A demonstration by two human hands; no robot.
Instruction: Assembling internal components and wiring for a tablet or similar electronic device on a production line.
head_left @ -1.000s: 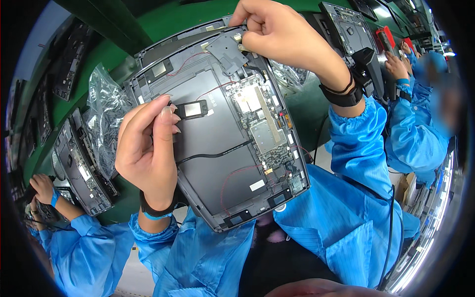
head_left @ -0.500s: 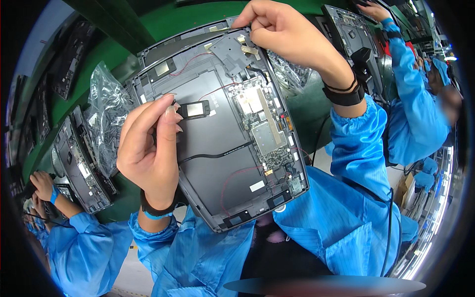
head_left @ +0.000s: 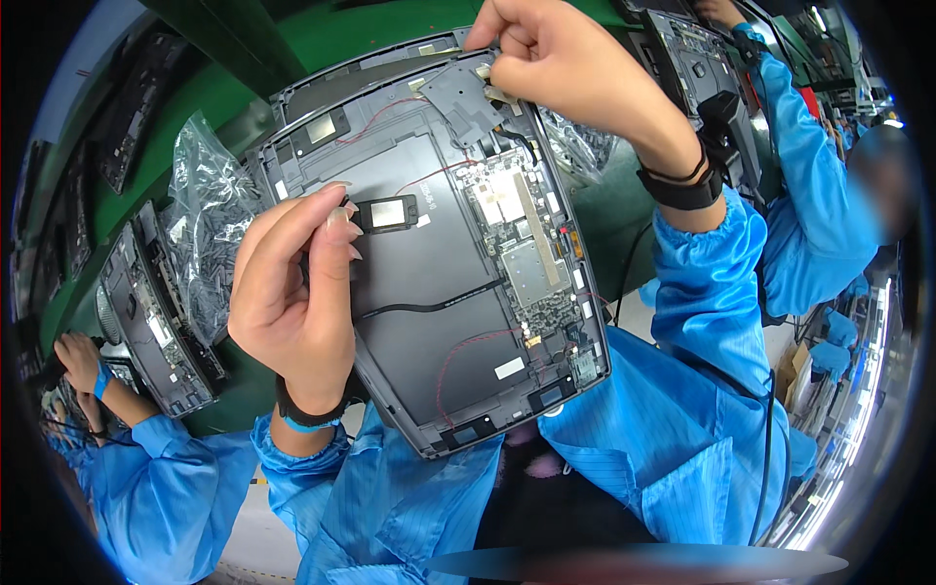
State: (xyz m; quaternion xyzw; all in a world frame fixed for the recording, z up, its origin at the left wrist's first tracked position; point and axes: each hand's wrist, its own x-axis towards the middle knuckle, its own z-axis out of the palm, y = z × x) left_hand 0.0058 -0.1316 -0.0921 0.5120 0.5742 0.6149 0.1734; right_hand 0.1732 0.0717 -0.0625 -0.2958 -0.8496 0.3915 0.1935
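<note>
A person's left hand (head_left: pixel 297 283), barely shifted, pinches a small black part (head_left: pixel 388 213) over an open device casing (head_left: pixel 419 263), right hand (head_left: pixel 565 73) curled at its far corner, grip unclear, work seemingly mid-step

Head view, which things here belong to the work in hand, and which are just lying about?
Work in hand:
Small black module with a silver pad, pinched in the left hand
Open device casing with its circuit board, right hand at its far corner

Seemingly lying about:
Clear plastic bag
Left-side opened unit
Upper-right opened unit
</note>
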